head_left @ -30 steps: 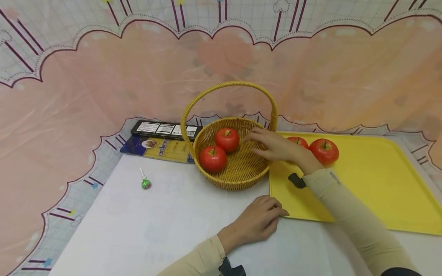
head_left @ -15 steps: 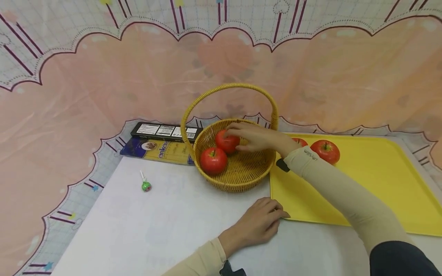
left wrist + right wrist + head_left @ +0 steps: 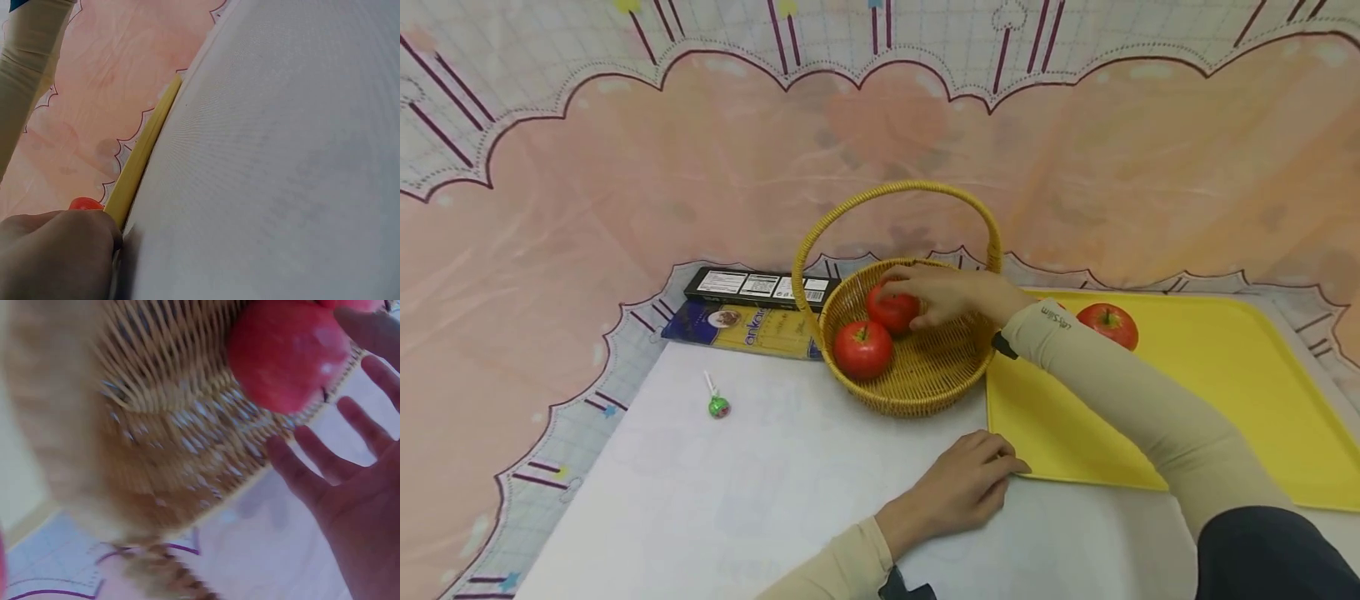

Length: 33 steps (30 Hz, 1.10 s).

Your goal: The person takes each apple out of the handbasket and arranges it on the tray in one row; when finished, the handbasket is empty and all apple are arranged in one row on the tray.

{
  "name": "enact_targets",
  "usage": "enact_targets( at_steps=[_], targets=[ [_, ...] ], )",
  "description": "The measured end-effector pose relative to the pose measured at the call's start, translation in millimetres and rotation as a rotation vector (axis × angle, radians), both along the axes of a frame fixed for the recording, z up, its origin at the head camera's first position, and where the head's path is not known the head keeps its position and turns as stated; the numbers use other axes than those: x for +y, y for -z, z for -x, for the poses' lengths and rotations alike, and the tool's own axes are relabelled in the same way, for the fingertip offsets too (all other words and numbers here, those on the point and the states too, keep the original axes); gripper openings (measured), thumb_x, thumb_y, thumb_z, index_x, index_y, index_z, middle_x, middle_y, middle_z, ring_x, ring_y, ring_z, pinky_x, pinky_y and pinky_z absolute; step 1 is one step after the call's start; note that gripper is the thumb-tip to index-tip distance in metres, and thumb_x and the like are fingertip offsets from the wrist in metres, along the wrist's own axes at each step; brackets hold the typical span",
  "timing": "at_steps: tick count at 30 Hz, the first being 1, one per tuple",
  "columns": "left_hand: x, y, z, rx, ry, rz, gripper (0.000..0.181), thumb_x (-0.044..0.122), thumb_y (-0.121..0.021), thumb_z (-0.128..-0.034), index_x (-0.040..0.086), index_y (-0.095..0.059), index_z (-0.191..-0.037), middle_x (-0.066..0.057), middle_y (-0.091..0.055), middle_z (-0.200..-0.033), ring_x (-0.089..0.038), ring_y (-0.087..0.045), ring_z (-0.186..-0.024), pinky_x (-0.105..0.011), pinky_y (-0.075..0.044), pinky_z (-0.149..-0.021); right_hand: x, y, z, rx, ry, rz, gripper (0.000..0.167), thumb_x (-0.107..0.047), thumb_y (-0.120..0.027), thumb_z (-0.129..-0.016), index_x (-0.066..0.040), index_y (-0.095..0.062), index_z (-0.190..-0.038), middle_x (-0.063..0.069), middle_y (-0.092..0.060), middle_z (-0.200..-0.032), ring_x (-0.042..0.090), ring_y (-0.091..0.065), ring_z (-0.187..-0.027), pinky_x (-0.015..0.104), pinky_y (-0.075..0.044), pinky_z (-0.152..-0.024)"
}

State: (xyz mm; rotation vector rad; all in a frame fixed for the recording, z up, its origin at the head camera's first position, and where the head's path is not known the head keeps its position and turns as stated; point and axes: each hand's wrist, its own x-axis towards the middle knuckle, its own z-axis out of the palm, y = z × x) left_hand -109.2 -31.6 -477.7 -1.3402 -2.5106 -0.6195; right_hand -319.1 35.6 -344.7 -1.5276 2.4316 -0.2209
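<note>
In the head view, a yellow wicker basket (image 3: 917, 407) holds two red apples, a rear one (image 3: 893, 314) and a front-left one (image 3: 862, 351). My right hand (image 3: 942, 293) reaches over the basket's right side, fingers over the rear apple. The right wrist view shows that hand (image 3: 369, 494) with fingers spread and thumb beside an apple (image 3: 284, 356), not wrapped round it. My left hand (image 3: 957, 485) rests on the white surface, fingertips touching the near-left corner of a yellow tray (image 3: 1210, 400). In the left wrist view, the hand (image 3: 59, 256) is against the tray's edge (image 3: 140, 165).
Another red apple (image 3: 1107, 325) lies on the tray; one beside it is almost hidden by my right sleeve. Left of the basket are a black box (image 3: 737, 285) and a yellow-and-blue packet (image 3: 760, 327). A green lollipop (image 3: 718, 406) lies nearer on the white surface. Patterned cloth hangs behind.
My right hand has moved left, from the basket's right side to over the rear apple, and its sleeve now covers more of the tray. The left hand has stayed by the tray corner.
</note>
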Motion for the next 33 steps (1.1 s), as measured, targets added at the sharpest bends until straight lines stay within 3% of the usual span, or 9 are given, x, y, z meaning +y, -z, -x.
enact_targets(
  at_steps=[5, 10, 14, 25, 33],
  targets=[
    [3.8, 3.2, -1.2, -0.011, 0.002, -0.012, 0.026, 0.015, -0.051, -0.0922, 0.023, -0.062, -0.115, 0.008, -0.054, -0.108, -0.005, -0.048, -0.107, -0.021, -0.038, -0.102, -6, -3.1, 1.6, 0.002, 0.026, -0.068, 0.058, -0.027, -0.066, -0.085, -0.023, -0.044, -0.138, 0.008, -0.032, -0.147, 0.031, -0.035, -0.135, 0.053, -0.031, -0.111],
    [6.0, 2.8, 0.4, 0.011, 0.012, 0.001, 0.027, 0.016, -0.052, -0.0923, 0.024, -0.062, -0.116, 0.009, -0.054, -0.110, -0.005, -0.048, -0.107, -0.020, -0.038, -0.102, -14, 2.5, 5.2, -0.069, 0.016, -0.129, 0.060, -0.024, -0.067, -0.083, -0.024, -0.044, -0.138, 0.009, -0.028, -0.147, 0.031, -0.043, -0.126, 0.052, -0.036, -0.106],
    [6.2, 0.5, 2.1, 0.008, 0.017, 0.005, 0.027, 0.016, -0.052, -0.0924, 0.024, -0.061, -0.117, 0.009, -0.054, -0.110, -0.005, -0.048, -0.108, -0.021, -0.039, -0.102, -18, 4.4, 9.1, -0.078, 0.031, -0.164, 0.062, -0.024, -0.068, -0.082, -0.024, -0.043, -0.140, 0.011, -0.023, -0.149, 0.032, -0.044, -0.125, 0.051, -0.037, -0.105],
    [1.8, 2.1, 1.2, -0.008, -0.001, 0.008, 0.027, 0.016, -0.052, -0.0927, 0.024, -0.062, -0.116, 0.008, -0.055, -0.110, -0.006, -0.049, -0.108, -0.023, -0.040, -0.101, -25, 14.8, 12.1, -0.095, 0.015, -0.055, 0.058, -0.016, -0.067, -0.082, -0.020, -0.047, -0.136, 0.012, -0.034, -0.138, 0.028, -0.047, -0.116, 0.043, -0.040, -0.101],
    [0.0, 1.1, 1.5, -0.036, -0.010, 0.010, 0.027, 0.017, -0.052, -0.0923, 0.024, -0.061, -0.117, 0.008, -0.055, -0.110, -0.007, -0.049, -0.109, -0.024, -0.040, -0.102, -23, 11.7, 8.8, -0.091, 0.040, -0.072, 0.057, -0.021, -0.069, -0.083, -0.020, -0.048, -0.136, 0.010, -0.035, -0.137, 0.027, -0.048, -0.115, 0.042, -0.041, -0.102]
  ],
)
